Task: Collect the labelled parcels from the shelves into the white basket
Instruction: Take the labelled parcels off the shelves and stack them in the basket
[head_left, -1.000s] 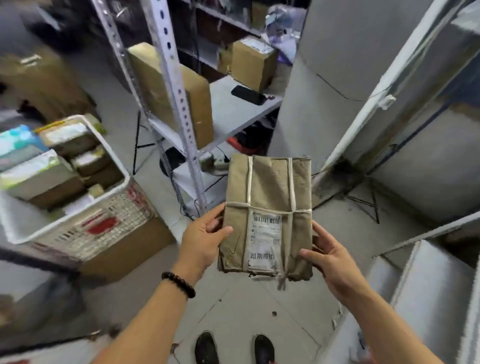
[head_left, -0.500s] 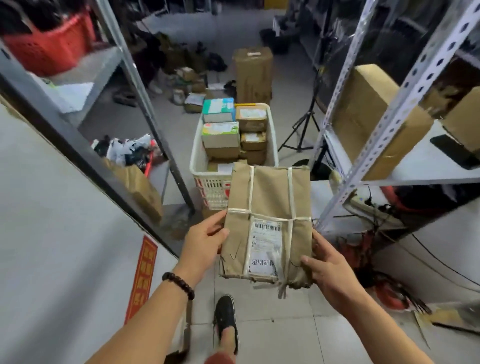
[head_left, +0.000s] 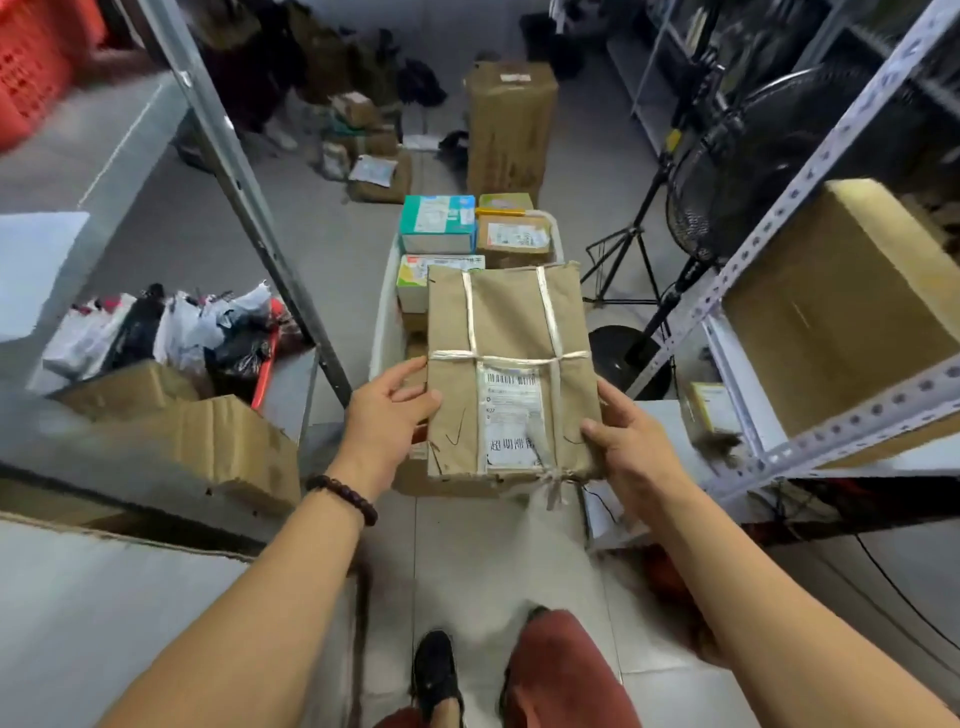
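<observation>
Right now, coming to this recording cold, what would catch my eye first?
The brown paper parcel, tied with pale string and with its white label facing up, fills the centre, gripped at its sides by the left hand and right hand. Just beyond it sits the white basket, already holding several boxes, with a teal box at its far left. A red crate glows in the upper left corner.

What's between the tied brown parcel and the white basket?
Nothing visible. The left hand and right hand hold the parcel at the white basket's near end. Boxes fill its far end; the near end is hidden behind the parcel.
</observation>
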